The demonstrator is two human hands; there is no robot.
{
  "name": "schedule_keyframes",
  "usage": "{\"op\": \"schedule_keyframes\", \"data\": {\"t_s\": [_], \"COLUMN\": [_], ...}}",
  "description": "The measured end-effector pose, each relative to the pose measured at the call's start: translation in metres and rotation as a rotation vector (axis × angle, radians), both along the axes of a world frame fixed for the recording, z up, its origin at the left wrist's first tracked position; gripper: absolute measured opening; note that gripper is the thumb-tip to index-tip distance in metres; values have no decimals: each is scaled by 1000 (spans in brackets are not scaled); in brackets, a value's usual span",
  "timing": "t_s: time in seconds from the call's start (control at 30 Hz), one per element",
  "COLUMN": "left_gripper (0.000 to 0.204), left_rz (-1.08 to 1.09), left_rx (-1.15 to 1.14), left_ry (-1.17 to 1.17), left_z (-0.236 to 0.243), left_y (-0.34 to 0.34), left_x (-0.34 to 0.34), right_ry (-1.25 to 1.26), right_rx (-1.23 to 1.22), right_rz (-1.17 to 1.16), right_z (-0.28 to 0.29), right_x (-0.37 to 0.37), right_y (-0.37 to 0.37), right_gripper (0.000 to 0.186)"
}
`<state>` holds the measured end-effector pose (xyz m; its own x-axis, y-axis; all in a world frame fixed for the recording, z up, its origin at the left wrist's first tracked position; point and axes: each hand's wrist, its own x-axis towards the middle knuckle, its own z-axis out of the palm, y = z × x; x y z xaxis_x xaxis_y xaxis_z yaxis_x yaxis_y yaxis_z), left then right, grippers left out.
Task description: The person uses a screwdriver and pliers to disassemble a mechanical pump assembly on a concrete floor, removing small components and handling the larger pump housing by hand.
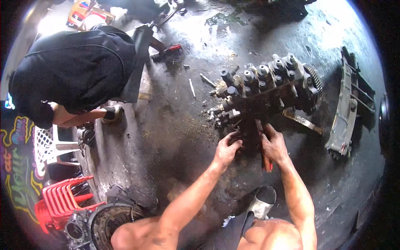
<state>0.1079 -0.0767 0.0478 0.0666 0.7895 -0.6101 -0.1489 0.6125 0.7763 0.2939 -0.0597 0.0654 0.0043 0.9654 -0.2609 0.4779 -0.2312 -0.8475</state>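
A greasy engine assembly [262, 98] lies on the dark floor in front of me, with a row of upright metal posts along its top and a toothed gear [313, 78] at its right end. My right hand [273, 143] is closed around a long tool with red handles [266, 161], its kind unclear. The tool's upper end reaches the assembly's near side. My left hand [228, 149] is beside the assembly's lower left corner, thumb apart from loosely curled fingers. Nothing shows in it, though the dark parts behind hide its fingertips partly.
A long metal casting [345, 108] lies at the right. A flat metal bar [303, 121] sticks out beside the assembly. Another person in black [79, 68] bends over at the left. Red stacked chairs [64, 200], a round metal housing [100, 225] and a metal cylinder [263, 202] are nearer me.
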Motion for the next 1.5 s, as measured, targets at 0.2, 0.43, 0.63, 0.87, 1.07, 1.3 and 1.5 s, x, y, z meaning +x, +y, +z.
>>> {"op": "schedule_keyframes", "data": {"t_s": [0.2, 0.43, 0.63, 0.87, 1.07, 1.3, 1.5], "left_gripper": [38, 36, 36, 34, 35, 34, 35], "left_rz": [-60, -45, -71, -32, -100, -72, -58], "left_rx": [59, 104, 83, 131, 147, 31, -46], "left_ry": [102, 34, 8, 57, 89, 94, 48], "left_z": [4, 6, 9, 2, -1, 4, 8], "left_y": [10, 5, 6, 7, 5, 5, 6], "left_x": [-4, 6, 8, 3, 1, -3, -4], "right_ry": [39, -106, -293, -146, -523, -550, -387], "right_rx": [-243, 101, 264, 96, 276, 251, 280], "right_rz": [19, -4, -65, 8, 68, 237, 313], "right_z": [14, -15, -21, -19, -1, -8, -6], "right_x": [-6, -18, 7, -4, 8, -5, 9], "right_y": [18, 9, 12, 15, 19, 27, 28], "right_gripper": [43, 24, 20, 23, 14, 12, 12]}}
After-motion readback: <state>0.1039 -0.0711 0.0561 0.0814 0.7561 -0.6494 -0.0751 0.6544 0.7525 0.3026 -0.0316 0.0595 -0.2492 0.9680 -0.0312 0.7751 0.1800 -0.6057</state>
